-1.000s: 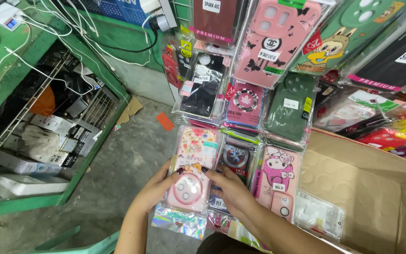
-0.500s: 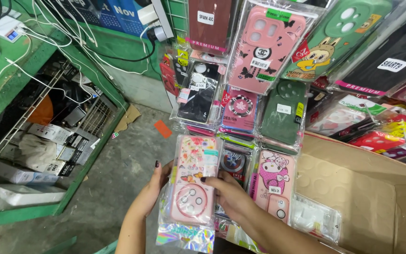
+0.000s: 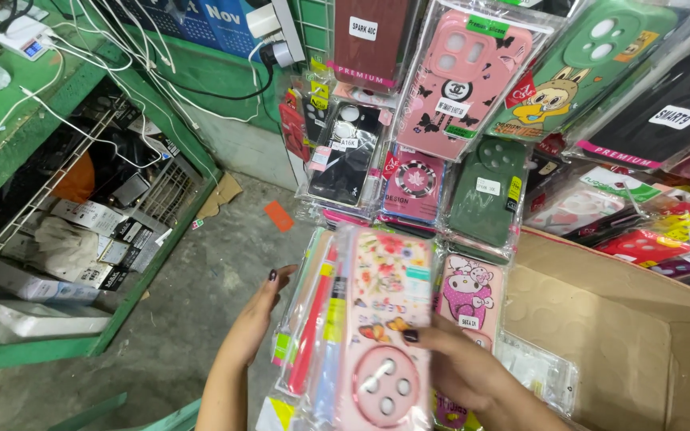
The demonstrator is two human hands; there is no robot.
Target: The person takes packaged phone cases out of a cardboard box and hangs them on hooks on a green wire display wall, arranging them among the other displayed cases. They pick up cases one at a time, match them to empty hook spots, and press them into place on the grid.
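I see my left hand (image 3: 259,313) and right hand (image 3: 461,369) grasping the stack of packaged phone cases (image 3: 361,335) between them. My right palm sits under it; the stack's bottom is cut off.

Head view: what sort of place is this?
Probably a phone-accessory shop or stockroom. Packaged phone cases hang in dense rows, both hands, left and right, hold a stack of cases, and a cardboard box and green shelving of boxed stock stand alongside.

Grey concrete floor (image 3: 201,303), green metal shelving (image 3: 145,263), white cables (image 3: 81,56), cardboard box (image 3: 640,335).
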